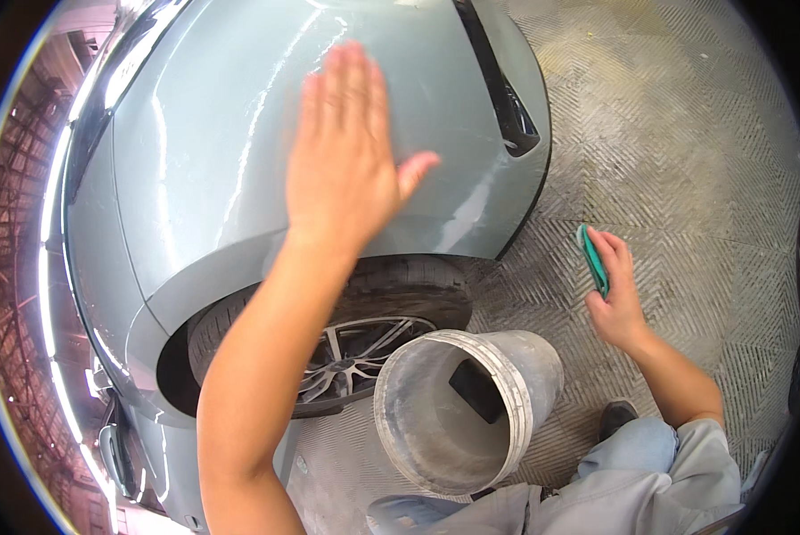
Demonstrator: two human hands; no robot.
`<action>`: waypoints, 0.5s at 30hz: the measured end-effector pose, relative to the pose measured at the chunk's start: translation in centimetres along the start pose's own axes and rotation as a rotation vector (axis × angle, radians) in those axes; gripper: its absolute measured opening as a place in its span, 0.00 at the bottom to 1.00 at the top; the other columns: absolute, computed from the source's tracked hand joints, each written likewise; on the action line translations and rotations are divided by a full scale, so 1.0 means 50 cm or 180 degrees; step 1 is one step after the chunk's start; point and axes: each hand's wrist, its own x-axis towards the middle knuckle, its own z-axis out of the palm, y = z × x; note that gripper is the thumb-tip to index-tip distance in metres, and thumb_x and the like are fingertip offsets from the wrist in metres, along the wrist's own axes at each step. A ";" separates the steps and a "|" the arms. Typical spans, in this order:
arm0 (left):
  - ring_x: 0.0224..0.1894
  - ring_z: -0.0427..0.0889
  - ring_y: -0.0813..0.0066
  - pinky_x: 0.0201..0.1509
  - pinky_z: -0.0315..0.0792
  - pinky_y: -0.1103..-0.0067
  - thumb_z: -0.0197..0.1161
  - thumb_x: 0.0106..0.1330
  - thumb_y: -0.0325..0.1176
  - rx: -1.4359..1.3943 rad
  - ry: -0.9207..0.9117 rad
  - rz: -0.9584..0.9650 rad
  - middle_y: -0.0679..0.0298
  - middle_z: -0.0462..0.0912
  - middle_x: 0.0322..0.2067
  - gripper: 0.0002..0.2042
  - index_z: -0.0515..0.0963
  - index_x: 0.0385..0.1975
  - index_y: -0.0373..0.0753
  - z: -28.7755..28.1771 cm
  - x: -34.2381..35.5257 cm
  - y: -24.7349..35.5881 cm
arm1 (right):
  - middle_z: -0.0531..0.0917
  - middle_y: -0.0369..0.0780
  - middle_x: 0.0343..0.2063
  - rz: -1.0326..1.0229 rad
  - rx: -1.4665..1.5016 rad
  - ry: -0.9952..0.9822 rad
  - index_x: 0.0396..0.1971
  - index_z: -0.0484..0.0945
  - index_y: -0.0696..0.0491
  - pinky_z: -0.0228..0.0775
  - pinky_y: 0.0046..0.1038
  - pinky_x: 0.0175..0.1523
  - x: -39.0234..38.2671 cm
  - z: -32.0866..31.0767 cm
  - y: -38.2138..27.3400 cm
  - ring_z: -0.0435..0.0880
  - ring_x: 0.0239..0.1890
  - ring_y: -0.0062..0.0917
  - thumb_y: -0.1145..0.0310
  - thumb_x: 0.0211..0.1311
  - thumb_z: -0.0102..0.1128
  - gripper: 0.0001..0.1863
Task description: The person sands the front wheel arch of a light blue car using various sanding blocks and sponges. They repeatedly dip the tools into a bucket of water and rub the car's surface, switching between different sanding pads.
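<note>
Left hand (339, 169) lies over grey bodywork (248, 160); right hand (620, 303) holds green pad (593, 260).

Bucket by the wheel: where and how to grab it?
Probably by the thick rim of the grey bucket, at its right edge, coming from above on the person's right: fingers inside, thumb outside. The wide mouth faces up toward the camera, and that side borders open floor, while the left edge looks close to the wheel. No handle is plainly visible.
</note>
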 end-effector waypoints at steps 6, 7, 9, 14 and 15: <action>0.74 0.43 0.52 0.76 0.37 0.62 0.50 0.61 0.65 -0.0100 -0.1752 0.1021 0.46 0.48 0.71 0.47 0.52 0.68 0.27 -0.059 -0.134 0.056 | 0.66 0.48 0.57 0.0062 0.0179 0.0032 0.63 0.65 0.55 0.51 0.37 0.69 -0.003 -0.001 0.023 0.64 0.61 0.44 0.83 0.36 0.47 0.42; 0.74 0.44 0.53 0.76 0.36 0.61 0.50 0.61 0.65 -0.0151 -0.1452 0.0725 0.47 0.49 0.71 0.47 0.53 0.68 0.29 -0.068 -0.141 0.046 | 0.67 0.49 0.57 0.0031 0.0141 0.0050 0.63 0.65 0.55 0.51 0.37 0.69 -0.004 -0.001 0.027 0.64 0.61 0.44 0.83 0.36 0.47 0.42; 0.74 0.46 0.55 0.75 0.36 0.60 0.51 0.61 0.64 -0.0350 -0.1378 0.0065 0.49 0.51 0.71 0.45 0.56 0.68 0.32 -0.087 -0.145 0.022 | 0.67 0.49 0.57 0.0043 0.0135 0.0066 0.63 0.65 0.55 0.51 0.36 0.69 -0.005 0.000 0.033 0.64 0.61 0.45 0.84 0.36 0.46 0.42; 0.73 0.47 0.50 0.73 0.39 0.54 0.58 0.58 0.60 0.0291 -0.0881 -0.0449 0.44 0.52 0.70 0.46 0.56 0.66 0.27 -0.087 -0.109 -0.002 | 0.66 0.49 0.57 0.0203 0.0305 -0.0114 0.63 0.65 0.56 0.50 0.35 0.69 -0.005 0.015 0.043 0.64 0.62 0.44 0.84 0.37 0.45 0.41; 0.73 0.47 0.48 0.72 0.39 0.53 0.59 0.58 0.60 0.0208 -0.0827 -0.0540 0.42 0.51 0.69 0.46 0.56 0.66 0.27 -0.081 -0.103 0.011 | 0.66 0.49 0.57 0.0247 0.0355 -0.0156 0.63 0.65 0.56 0.50 0.35 0.69 -0.005 0.019 0.044 0.64 0.62 0.44 0.84 0.37 0.45 0.41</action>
